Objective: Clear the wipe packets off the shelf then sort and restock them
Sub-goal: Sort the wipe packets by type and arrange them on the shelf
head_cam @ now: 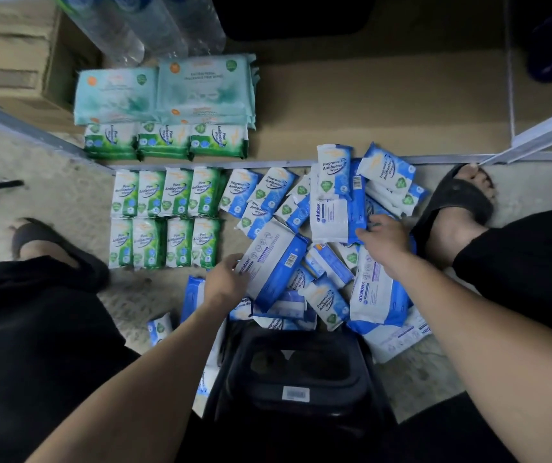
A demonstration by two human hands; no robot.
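Note:
A loose heap of blue and white wipe packets (328, 262) lies on the floor between my feet. My left hand (226, 282) grips the near end of a large white and blue antabax packet (274, 262) lying face down. My right hand (383, 238) rests on the heap beside another antabax packet (329, 218), fingers curled at its edge. Green pine wipe packets (164, 215) stand in two neat rows on the floor to the left. On the low cardboard-lined shelf (368, 105) sit three more green packets (164, 140) and stacks of pale teal packets (164, 88).
A black plastic stool (298, 369) stands between my legs, close to the heap. My sandalled feet (451, 202) flank the packets. Clear water bottles (141, 25) and a cardboard box (17, 55) occupy the shelf's back left. A metal shelf rail (548, 132) runs at right.

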